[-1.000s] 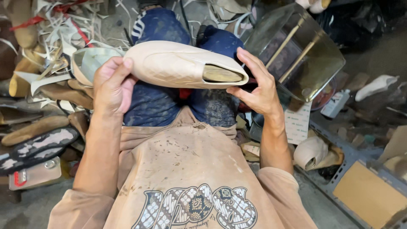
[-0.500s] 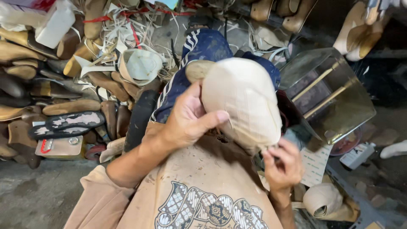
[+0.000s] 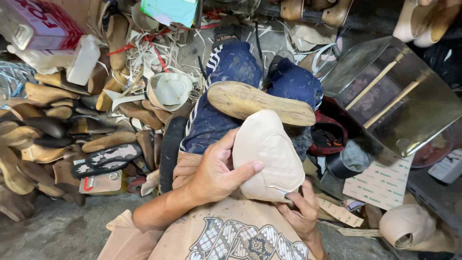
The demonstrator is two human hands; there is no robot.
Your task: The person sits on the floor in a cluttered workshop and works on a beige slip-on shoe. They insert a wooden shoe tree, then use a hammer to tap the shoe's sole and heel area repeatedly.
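The beige shoe upper (image 3: 267, 156) now tilts lower, baring the wooden last (image 3: 260, 102). The left hand (image 3: 216, 171) clamps its side, thumb pressed on top. The right hand (image 3: 301, 212) pinches its lower edge.

**Cramped shoemaker's workshop**

Pretty clearly a shoe-making shop. Wooden shoe lasts (image 3: 45, 94) are heaped all over the floor on the left, pale leather trimmings (image 3: 159, 53) lie scattered, another wooden last (image 3: 260, 102) rests across the person's knees, and a roll of beige material (image 3: 409, 226) sits nearby.
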